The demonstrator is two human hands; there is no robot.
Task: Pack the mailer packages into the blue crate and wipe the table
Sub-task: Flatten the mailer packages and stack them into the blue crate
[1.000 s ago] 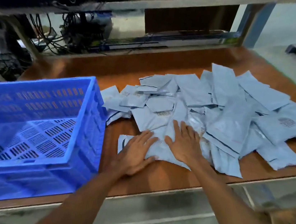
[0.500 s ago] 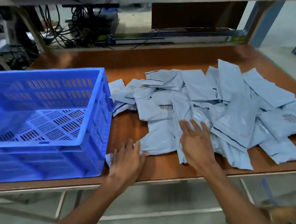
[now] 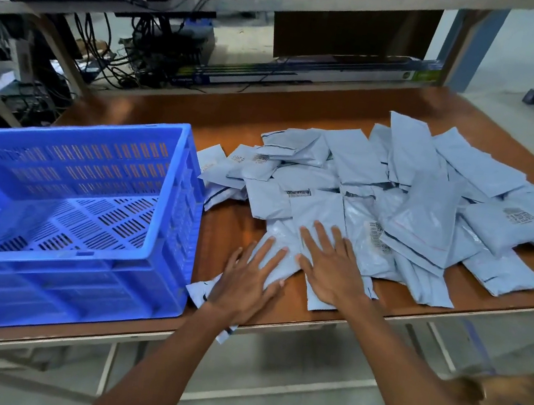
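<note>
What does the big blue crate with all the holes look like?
The blue crate is a bright blue box that looks like hard plastic, open on top, with a thick rim. Its walls and floor are full of little slots. It stands upright on the left side of the brown table. No mailer shows inside it. The mailer packages lie to its right, the nearest close to its wall. The left hand and right hand do not touch it.
</note>
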